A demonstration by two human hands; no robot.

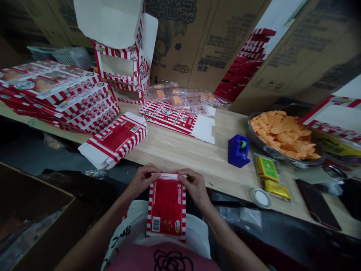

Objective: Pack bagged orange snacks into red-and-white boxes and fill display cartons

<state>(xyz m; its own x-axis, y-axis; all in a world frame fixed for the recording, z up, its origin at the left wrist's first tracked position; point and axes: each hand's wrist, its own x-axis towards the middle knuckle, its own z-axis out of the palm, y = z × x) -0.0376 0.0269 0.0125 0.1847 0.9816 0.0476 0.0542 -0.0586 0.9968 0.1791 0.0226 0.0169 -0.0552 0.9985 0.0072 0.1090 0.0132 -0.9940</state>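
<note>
A red-and-white striped carton (167, 205) rests upright against my lap at the table's front edge, its barcode side facing me. My left hand (144, 178) grips its top left corner, fingers curled over the upper flap. My right hand (193, 182) pinches the top right corner of the same flap. Both hands are closed on the carton's upper end.
Flat striped cartons (114, 139) lie on the wooden table (183, 152), with a larger stack (59, 94) at left and erected boxes (124, 60) behind. A blue tape dispenser (238, 150), a bowl of orange snacks (284, 133), yellow packets (270, 177), a tape roll (261, 198) and a phone (317, 205) sit right.
</note>
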